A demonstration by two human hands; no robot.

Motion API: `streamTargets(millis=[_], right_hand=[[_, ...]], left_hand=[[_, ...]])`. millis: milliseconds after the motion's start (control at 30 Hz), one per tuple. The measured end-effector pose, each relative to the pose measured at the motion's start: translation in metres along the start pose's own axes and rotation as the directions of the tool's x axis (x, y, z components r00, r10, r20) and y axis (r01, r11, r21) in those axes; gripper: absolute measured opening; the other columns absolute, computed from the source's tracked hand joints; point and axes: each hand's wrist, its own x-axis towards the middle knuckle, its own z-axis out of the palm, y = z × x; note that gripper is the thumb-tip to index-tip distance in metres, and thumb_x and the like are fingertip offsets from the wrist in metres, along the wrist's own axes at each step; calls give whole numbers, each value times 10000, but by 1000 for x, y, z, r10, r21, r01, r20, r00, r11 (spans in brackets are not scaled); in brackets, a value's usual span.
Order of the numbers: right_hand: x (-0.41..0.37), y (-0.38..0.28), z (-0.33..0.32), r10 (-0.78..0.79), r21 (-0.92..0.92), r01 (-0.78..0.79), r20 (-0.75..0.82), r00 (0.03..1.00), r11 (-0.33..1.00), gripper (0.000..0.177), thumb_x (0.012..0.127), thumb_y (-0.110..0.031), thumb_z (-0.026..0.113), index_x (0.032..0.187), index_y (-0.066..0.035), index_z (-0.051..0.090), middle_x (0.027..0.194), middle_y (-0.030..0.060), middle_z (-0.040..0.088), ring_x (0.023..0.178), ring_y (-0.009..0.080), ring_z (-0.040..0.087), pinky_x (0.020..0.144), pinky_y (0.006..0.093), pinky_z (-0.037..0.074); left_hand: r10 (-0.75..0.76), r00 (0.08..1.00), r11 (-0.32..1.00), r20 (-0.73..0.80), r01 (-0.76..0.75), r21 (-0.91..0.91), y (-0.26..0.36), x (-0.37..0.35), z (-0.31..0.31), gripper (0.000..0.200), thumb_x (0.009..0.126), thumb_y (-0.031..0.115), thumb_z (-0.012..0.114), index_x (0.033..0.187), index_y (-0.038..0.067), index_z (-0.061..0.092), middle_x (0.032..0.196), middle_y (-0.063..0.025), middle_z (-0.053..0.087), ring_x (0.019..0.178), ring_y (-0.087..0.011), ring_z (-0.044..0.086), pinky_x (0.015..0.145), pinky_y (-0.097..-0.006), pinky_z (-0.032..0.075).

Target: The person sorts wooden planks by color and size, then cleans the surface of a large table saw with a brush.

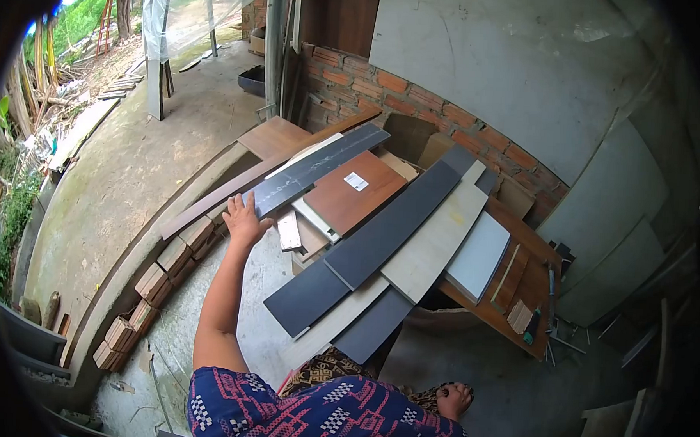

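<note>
My left hand reaches forward, fingers spread, at the near end of a long dark board with pale veining. Its palm touches the board's end and a thin brownish strip runs beside it. Low on the right, close to my patterned trousers, is my right hand with fingers curled; whether something is inside cannot be seen. Between the hands lie a reddish-brown panel with a white label, overlapping dark boards and a pale board, piled slantwise.
Stacked hollow bricks line a low curved concrete ledge on the left. On the right, a brown tabletop bears a hammer and a green-handled tool. Behind the pile stand cardboard boxes and a brick wall.
</note>
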Motion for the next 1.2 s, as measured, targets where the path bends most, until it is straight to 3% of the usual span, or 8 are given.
streamTargets(millis=[167, 400, 533, 767, 1033, 1100, 1167, 1200], right_hand=[[-1, -5, -5, -14, -35, 15, 29, 999, 999, 191, 624, -230, 682, 783, -124, 688, 1039, 57, 550, 1061, 243, 446, 946, 388, 313], [2, -3, -3, -20, -62, 23, 39, 999, 998, 182, 632, -229, 675, 793, -149, 699, 1047, 60, 556, 1068, 244, 444, 947, 392, 320], [-3, -2, -5, -11, -47, 13, 43, 999, 999, 193, 649, -241, 676, 816, -150, 703, 1054, 63, 556, 1077, 247, 438, 956, 398, 309], [-7, 8, 5, 12, -2, -12, 15, 1000, 1000, 245, 631, -260, 693, 832, -120, 702, 1057, 67, 551, 1101, 247, 418, 988, 401, 260], [-3, 2, 4, -6, 26, 6, -19, 1000, 1000, 236, 636, -259, 676, 818, -112, 705, 1030, 74, 565, 1090, 266, 429, 987, 409, 260], [-2, 0, 4, -14, 8, 14, -32, 999, 1000, 233, 654, -255, 654, 829, -109, 703, 1038, 76, 562, 1098, 270, 422, 988, 409, 257], [0, -3, 3, -20, -4, 20, -33, 999, 1000, 231, 669, -251, 635, 838, -107, 700, 1049, 76, 557, 1106, 272, 415, 990, 409, 252], [0, -5, 1, -18, -6, 18, -26, 999, 1000, 230, 675, -249, 627, 842, -107, 699, 1056, 76, 554, 1109, 272, 411, 992, 409, 249]], left_hand=[[-23, 989, 1000, 143, 22, 12, -3, 12, -6, 992, 580, 469, 745, 1367, 85, 279, 1374, -194, 306, 1304, -351, 228, 1006, -537, 227], [71, 991, 997, 117, -76, 31, -5, 45, 2, 1124, 476, 509, 781, 1369, 67, 262, 1291, -196, 396, 1234, -345, 339, 990, -528, 248], [127, 975, 992, 184, -128, -7, -9, 62, 12, 1180, 415, 494, 801, 1371, 66, 257, 1240, -181, 433, 1146, -345, 416, 946, -466, 340], [172, 975, 985, 138, -174, 0, -10, 67, 10, 1081, 408, 440, 774, 1345, 130, 332, 1204, -182, 460, 1119, -348, 440, 924, -488, 325], [150, 976, 978, 161, -122, -172, 20, 71, -46, 936, 410, 388, 799, 1248, 117, 480, 1113, -180, 528, 1020, -316, 536, 844, -360, 439], [191, 948, 875, 254, -47, -482, 25, 72, -43, 847, 489, 243, 792, 1240, 32, 463, 1068, -205, 588, 839, -289, 639, 758, -342, 493], [266, 907, 481, 327, 169, -860, -1, 103, 26, 724, 597, 129, 721, 1237, -40, 427, 973, -208, 624, 816, -250, 646, 759, -315, 488], [282, 888, 470, 364, 203, -859, 13, 81, 4, 636, 670, 59, 640, 1236, -89, 389, 882, -194, 643, 796, -245, 649, 757, -305, 488]])
